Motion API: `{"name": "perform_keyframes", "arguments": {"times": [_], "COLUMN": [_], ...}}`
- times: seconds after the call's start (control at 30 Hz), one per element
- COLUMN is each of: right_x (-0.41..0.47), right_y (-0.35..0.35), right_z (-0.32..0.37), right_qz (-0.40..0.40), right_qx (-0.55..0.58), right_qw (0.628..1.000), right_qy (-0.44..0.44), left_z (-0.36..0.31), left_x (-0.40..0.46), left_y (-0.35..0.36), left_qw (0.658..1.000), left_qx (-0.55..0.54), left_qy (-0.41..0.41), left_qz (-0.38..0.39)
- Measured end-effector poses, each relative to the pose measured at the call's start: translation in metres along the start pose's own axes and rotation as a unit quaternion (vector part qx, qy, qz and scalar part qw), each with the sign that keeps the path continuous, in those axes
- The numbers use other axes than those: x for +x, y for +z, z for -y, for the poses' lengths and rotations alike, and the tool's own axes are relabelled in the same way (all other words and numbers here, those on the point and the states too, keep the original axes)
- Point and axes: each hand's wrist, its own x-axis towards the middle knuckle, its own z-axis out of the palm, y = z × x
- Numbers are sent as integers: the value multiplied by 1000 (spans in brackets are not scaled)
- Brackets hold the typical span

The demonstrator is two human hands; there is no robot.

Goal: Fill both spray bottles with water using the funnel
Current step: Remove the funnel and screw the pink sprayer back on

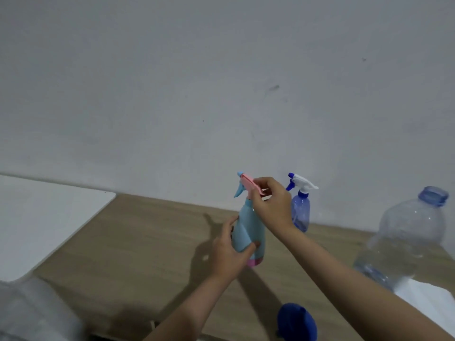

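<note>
Here the left hand [227, 252] curls its fingers round the body of the light-blue plastic spray bottle with a pink trigger head [248, 232], upright near the middle of the wooden table [138, 242]. The right hand [270, 205] pinches its pink head. A translucent blue spray bottle with a white trigger [300, 207] stands at the table's far edge, a dark blue plastic funnel [296, 322] at the near edge.

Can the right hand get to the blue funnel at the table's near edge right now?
Probably not at once: the right hand grips the pink spray head, so it must let go first. The way to the blue funnel looks free.
</note>
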Motion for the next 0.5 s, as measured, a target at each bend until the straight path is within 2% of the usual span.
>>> {"name": "perform_keyframes", "arguments": {"times": [0.2,0.5], "right_x": [33,83], "right_y": [9,38], "right_z": [-27,-80], "right_qz": [75,111], "right_qx": [-78,-68], "right_qw": [994,984], "right_qy": [30,122], "left_z": [16,41], "left_x": [57,137], "left_y": [22,61], "left_qw": [998,994], "left_qx": [50,95], "left_qy": [-39,-54], "left_qz": [-11,-6]}}
